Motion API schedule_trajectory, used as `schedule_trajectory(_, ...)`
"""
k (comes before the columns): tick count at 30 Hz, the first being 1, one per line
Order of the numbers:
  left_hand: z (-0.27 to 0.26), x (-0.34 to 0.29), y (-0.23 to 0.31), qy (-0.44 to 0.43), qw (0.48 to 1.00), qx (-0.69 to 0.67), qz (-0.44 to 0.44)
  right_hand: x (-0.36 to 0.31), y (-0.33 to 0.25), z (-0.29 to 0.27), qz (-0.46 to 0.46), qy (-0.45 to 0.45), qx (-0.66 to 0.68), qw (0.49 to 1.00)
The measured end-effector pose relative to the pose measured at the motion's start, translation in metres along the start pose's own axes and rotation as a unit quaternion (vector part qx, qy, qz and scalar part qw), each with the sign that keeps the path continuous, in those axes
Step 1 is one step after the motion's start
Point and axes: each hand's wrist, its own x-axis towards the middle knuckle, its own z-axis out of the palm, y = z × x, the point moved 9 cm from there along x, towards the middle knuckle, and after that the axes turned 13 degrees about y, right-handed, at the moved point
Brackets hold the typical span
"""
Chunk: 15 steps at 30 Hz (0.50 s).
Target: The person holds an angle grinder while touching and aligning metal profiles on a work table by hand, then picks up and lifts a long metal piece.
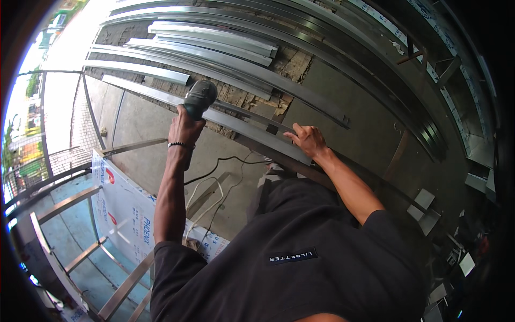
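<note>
My left hand [185, 129] wraps around the dark body of a corded power tool that looks like an angle grinder [199, 96]. Its rounded head points away from me, over a long metal bar [241, 131] lying crosswise in front of me. Whether the tool touches the bar is hidden. Near the bar's right part, my right hand [309, 140] has its fingers curled in by the far edge. What they hold, if anything, does not show.
Several silver metal channels [214, 40] lie side by side on a worn wooden surface [292, 67] beyond. A black cable [220, 159] and a pale cable [220, 196] cross the floor by my left arm. At left stand a metal frame [126, 287] and a film-covered panel [126, 204]. Metal offcuts [424, 209] lie right.
</note>
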Motion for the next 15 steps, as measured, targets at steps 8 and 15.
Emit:
schedule_trajectory(8,0.008,-0.022,0.021,-0.017,1.000,-0.005,0.023,-0.003,-0.001,-0.002,-0.003,-0.002,-0.007,1.000)
schedule_trajectory(15,-0.001,-0.006,0.001,0.006,1.000,0.003,-0.004,-0.003,-0.005,-0.004,-0.016,0.016,-0.027,0.999)
